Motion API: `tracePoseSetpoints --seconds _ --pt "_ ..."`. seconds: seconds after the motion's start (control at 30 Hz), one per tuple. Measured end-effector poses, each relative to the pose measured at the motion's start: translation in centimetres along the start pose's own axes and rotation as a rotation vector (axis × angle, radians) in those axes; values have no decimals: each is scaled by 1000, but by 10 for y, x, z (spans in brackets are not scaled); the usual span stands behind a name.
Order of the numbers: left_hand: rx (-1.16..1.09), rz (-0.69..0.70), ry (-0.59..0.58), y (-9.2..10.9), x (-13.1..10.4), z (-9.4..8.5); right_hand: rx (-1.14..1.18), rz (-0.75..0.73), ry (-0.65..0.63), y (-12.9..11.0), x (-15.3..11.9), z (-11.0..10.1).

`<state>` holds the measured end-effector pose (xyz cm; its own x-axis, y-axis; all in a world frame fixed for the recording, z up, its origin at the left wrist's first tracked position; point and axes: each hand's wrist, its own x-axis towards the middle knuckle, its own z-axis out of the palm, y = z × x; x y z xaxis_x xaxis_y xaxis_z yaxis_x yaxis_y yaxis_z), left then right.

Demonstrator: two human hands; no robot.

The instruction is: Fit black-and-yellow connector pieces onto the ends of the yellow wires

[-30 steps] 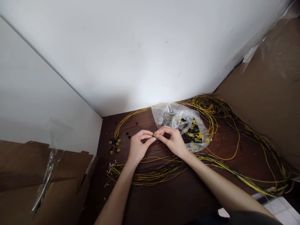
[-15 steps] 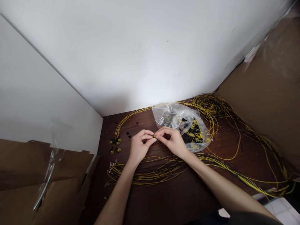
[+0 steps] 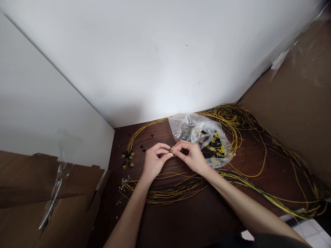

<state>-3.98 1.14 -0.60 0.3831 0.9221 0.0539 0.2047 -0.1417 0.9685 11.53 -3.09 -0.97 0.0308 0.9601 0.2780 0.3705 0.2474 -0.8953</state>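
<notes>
Over the table's middle, my left hand and my right hand meet fingertip to fingertip. Both are closed in a pinch on a small yellow-and-black connector; the fingers cover most of it. Just beyond my right hand lies a clear plastic bag holding many loose yellow and black connector pieces. Left of my left hand, yellow wires end in several finished-looking yellow connectors. Beneath my wrists runs a bundle of yellow and black wires with bare metal ends.
The dark brown table meets a white wall behind. Cardboard stands at the left, and a brown panel at the right. A coil of wires sits at the back right. Small black pieces lie near my left hand.
The view has shifted very slightly. Both hands keep the same pinch on the connector, with hardly any visible movement.
</notes>
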Motion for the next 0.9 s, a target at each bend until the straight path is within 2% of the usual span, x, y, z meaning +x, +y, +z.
tracePoseSetpoints --seconds 0.23,0.57,0.67,0.83,0.9 --pt "4 -2 15 0 1 0 -5 1 3 -3 0 1" --pt "-48 -12 -50 -6 2 -1 3 4 2 -6 2 -4" --pt "-51 -16 -48 -7 2 -1 10 14 80 -6 2 -10" --pt "-41 -61 -36 -4 2 0 36 63 335 -1 6 -27" --pt "-49 -67 -32 -3 1 0 -25 72 419 2 9 -37"
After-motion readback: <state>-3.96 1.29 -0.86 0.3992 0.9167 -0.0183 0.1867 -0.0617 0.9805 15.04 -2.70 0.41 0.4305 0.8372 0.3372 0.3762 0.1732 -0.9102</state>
